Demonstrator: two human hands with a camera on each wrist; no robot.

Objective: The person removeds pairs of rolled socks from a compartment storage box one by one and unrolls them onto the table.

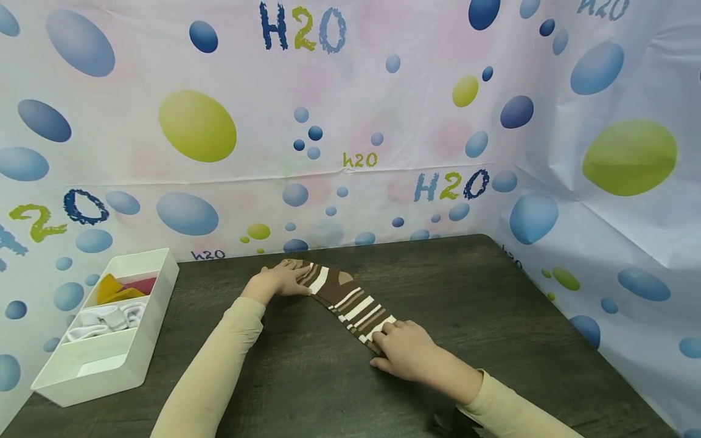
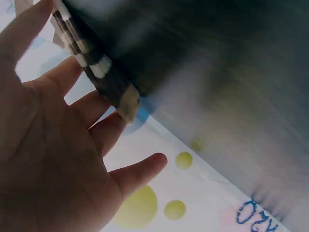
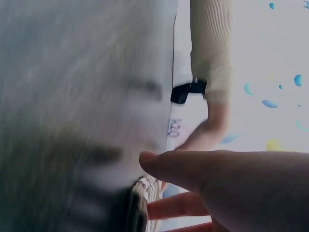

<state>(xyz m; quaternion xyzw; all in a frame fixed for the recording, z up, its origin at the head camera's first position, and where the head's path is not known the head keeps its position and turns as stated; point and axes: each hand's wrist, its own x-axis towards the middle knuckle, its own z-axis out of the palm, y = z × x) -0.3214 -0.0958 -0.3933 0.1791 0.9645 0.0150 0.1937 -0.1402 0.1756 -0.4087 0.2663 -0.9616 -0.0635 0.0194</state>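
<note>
Sock [image 1: 353, 304] lies flat on table [image 1: 438, 274], right of box [image 1: 159, 322]. Left hand [image 1: 280, 281] touches far end, fingers spread; right hand [image 1: 408, 350] rests loosely near end. I judge it laid out, folding left.

A large "H2O" [image 1: 303, 28] is standing high on the far backdrop [image 1: 339, 91]; a lime "h2O" [image 1: 359, 160] and a three-coloured "H2O" [image 1: 451, 185] are sitting lower, toward the right. Farther left, "2O" [image 1: 67, 207] and a small dark "h2O" [image 1: 208, 255] are showing. On the right backdrop [image 1: 602, 225], a blue "h2O" [image 1: 603, 9] is appearing at the top.
</note>
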